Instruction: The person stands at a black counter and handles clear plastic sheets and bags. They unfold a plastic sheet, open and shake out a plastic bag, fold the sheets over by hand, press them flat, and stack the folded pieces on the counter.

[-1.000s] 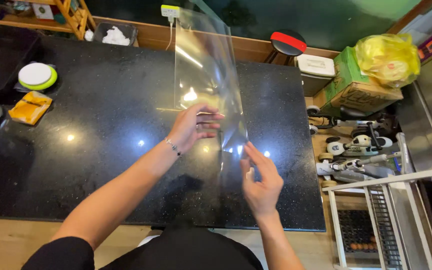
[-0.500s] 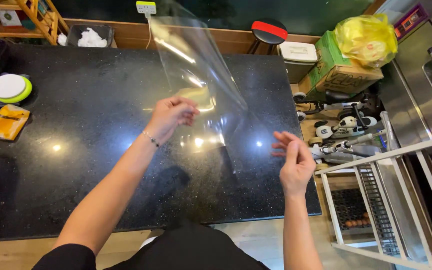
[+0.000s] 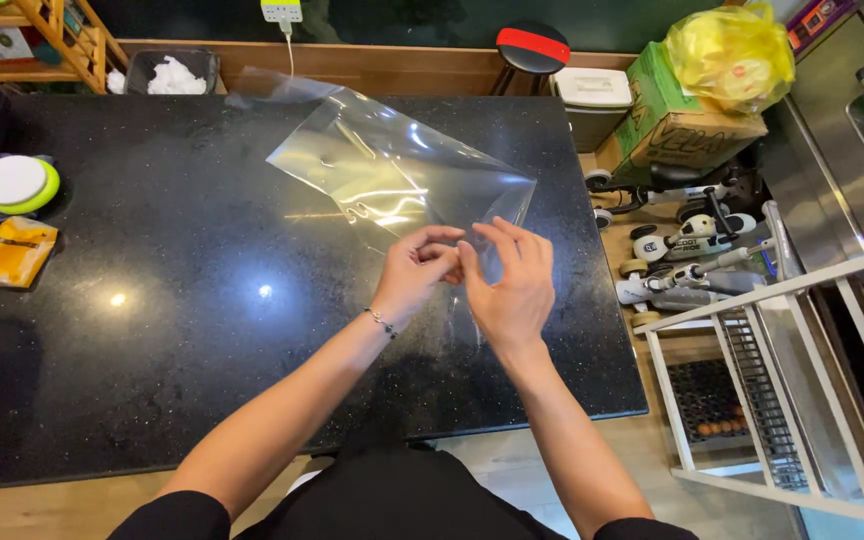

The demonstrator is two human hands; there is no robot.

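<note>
A clear plastic sheet (image 3: 382, 170) stretches over the black stone counter (image 3: 202, 300), its far end toward the back edge. My left hand (image 3: 417, 272) and my right hand (image 3: 510, 280) meet at the sheet's near edge, fingertips pinching the film between them. A thin bracelet circles my left wrist. The sheet's near corner is partly hidden by my fingers.
A green-and-white round lid (image 3: 15, 183) and a yellow packet (image 3: 14, 250) lie at the counter's left. A yellow bag on a cardboard box (image 3: 697, 100), a red-topped stool (image 3: 534, 45), scooters (image 3: 692, 250) and a white rack (image 3: 782, 380) stand on the right.
The sheet has dropped from upright to lying low over the counter. My hands, apart half a second ago, have come together at its near edge.
</note>
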